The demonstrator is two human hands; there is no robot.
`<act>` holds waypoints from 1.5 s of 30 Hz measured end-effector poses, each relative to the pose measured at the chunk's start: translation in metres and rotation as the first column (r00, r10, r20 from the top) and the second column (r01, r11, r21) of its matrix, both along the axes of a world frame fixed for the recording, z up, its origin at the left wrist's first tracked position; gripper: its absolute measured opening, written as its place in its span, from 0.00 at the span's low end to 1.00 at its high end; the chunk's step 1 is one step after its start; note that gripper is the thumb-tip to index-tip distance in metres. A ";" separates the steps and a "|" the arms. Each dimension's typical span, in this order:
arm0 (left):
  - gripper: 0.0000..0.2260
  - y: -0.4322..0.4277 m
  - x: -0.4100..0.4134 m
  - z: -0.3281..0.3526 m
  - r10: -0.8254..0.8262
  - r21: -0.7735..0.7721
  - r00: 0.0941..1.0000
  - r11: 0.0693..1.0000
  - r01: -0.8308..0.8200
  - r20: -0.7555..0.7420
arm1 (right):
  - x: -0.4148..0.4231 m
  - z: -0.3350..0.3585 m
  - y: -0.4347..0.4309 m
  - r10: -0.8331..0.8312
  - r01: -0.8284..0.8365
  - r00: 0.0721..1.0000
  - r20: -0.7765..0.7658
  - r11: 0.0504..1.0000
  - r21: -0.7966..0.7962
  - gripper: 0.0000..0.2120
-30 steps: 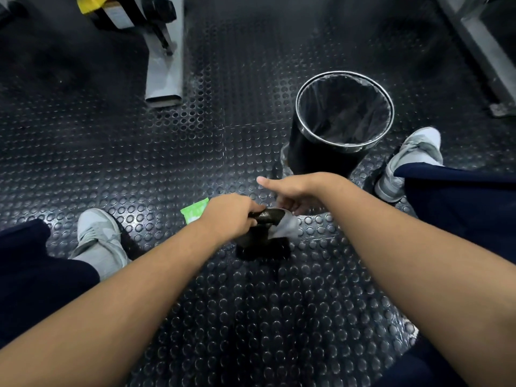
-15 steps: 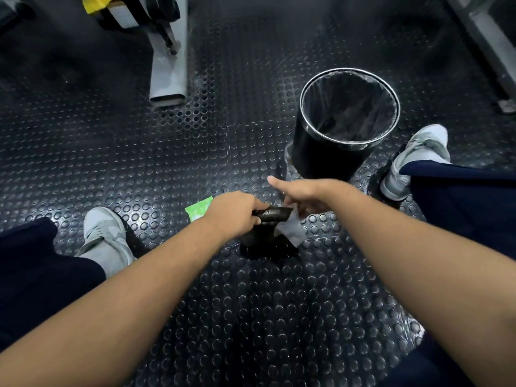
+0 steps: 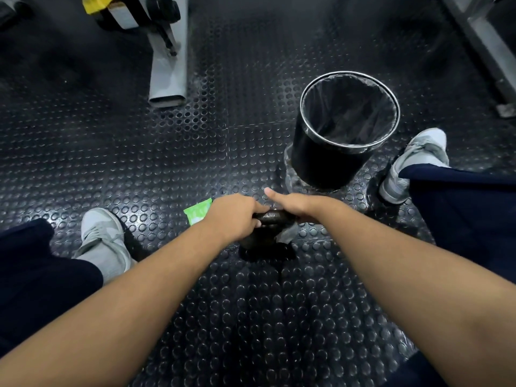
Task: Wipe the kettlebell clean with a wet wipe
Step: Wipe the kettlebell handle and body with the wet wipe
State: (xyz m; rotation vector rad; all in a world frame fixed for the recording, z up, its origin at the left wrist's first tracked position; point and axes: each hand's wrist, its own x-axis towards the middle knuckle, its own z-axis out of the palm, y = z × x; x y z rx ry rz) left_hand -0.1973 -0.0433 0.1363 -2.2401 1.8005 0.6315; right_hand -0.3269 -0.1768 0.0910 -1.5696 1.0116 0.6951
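Observation:
A small black kettlebell [image 3: 269, 217] stands on the studded rubber floor between my feet. My left hand [image 3: 231, 217] is closed around the left end of its handle. My right hand [image 3: 296, 203] lies over the right end of the handle, thumb pointing left, and presses a white wet wipe [image 3: 287, 234] against the bell; the wipe's loose end hangs out below the hand. Both hands hide most of the kettlebell's body.
A green wet-wipe packet [image 3: 198, 212] lies on the floor just left of my left hand. A black bin [image 3: 324, 160] with a liner stands beyond the kettlebell to the right. My grey shoes [image 3: 104, 234] [image 3: 413, 160] flank the spot. A grey machine foot [image 3: 167, 76] sits far left.
My right hand has slid from beyond the handle onto its right end, carrying the wipe with it. The left hand keeps its grip on the handle.

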 end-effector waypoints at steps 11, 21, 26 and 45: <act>0.16 -0.001 0.000 -0.001 -0.011 0.017 1.000 1.000 0.011 0.027 | 0.033 0.027 -0.001 0.139 -0.142 0.989 -0.047 0.988 -0.054 0.44; 0.20 -0.003 0.002 -0.003 0.000 0.017 1.000 1.000 0.000 0.001 | -0.001 0.001 -0.004 -0.126 0.126 0.991 -0.032 0.992 0.002 0.55; 0.15 -0.002 0.000 0.002 -0.018 0.023 1.000 1.000 0.018 0.021 | 0.024 0.039 0.007 0.080 -0.079 0.997 0.005 0.992 -0.096 0.43; 0.21 -0.003 0.002 -0.001 0.029 0.016 0.999 0.999 -0.029 -0.018 | -0.038 -0.029 0.052 -0.903 0.890 0.389 -0.182 0.318 0.326 0.16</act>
